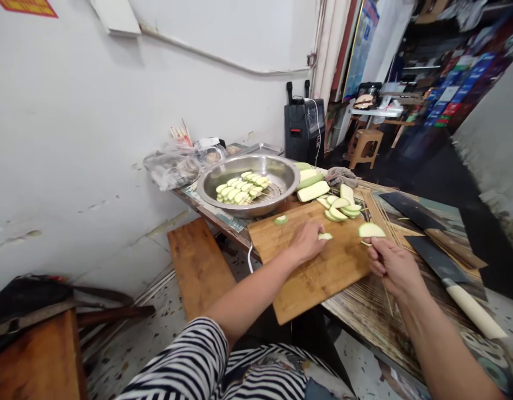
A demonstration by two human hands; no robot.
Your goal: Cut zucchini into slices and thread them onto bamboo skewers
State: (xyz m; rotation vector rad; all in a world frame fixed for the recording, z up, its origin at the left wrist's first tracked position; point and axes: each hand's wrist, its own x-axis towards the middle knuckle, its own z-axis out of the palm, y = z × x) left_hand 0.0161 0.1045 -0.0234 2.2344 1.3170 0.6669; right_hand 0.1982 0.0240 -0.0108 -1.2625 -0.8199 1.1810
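Note:
My left hand (308, 241) rests over the wooden cutting board (310, 289), its fingers closed on a pale zucchini slice (325, 236). To the right, past the board's edge, my right hand (393, 264) is closed around a thin bamboo skewer (388, 297). Its lower end sticks out below the fist. A half-round zucchini slice (371, 229) with green skin sits at the fingertips of that hand, with part of another beneath it. One small end piece (280, 220) lies on the board's left part. Loose cut slices (342, 210) are heaped at its far edge.
A steel basin (204, 191) holding skewered slices (242, 189) stands behind the board. Peeled zucchini halves (312, 191) and a grey cloth (341, 176) lie beside it. Two cleavers (433, 255) (410, 208) and loose skewers (381, 214) lie at right. A black speaker (305, 130) stands behind.

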